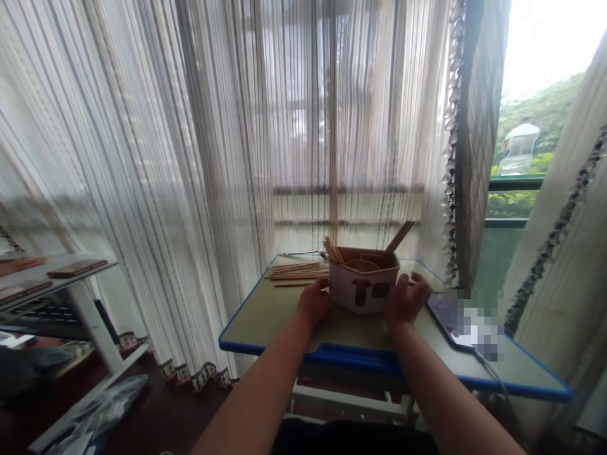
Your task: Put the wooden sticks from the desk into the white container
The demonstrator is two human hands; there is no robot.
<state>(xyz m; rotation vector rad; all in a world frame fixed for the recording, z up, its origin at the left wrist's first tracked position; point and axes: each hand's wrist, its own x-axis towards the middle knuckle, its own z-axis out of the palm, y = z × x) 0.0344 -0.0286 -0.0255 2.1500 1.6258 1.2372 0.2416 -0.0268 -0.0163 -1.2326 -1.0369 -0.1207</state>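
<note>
A pale pinkish box [341, 292] with an open top stands on the small desk, brown shapes like a letter T on its front. Thin wooden sticks [334, 251] lean out at its back left corner, and flat brown strips [399, 237] rise from the right. Inside, a curved brown piece [363, 265] shows in part. My left hand [313, 303] holds the box's left side, its fingertips partly hidden. At the right side my right hand [406, 302] is against the box, fingers bent. Loose wooden sticks [296, 272] lie just beyond my left hand.
The desk [258, 322] has a blue edge. To the right lies a dark flat device [446, 319] with a cable, partly blurred out. Striped curtains [222, 158] hang close behind. At far left another table [102, 272] carries brown flat pieces [76, 268].
</note>
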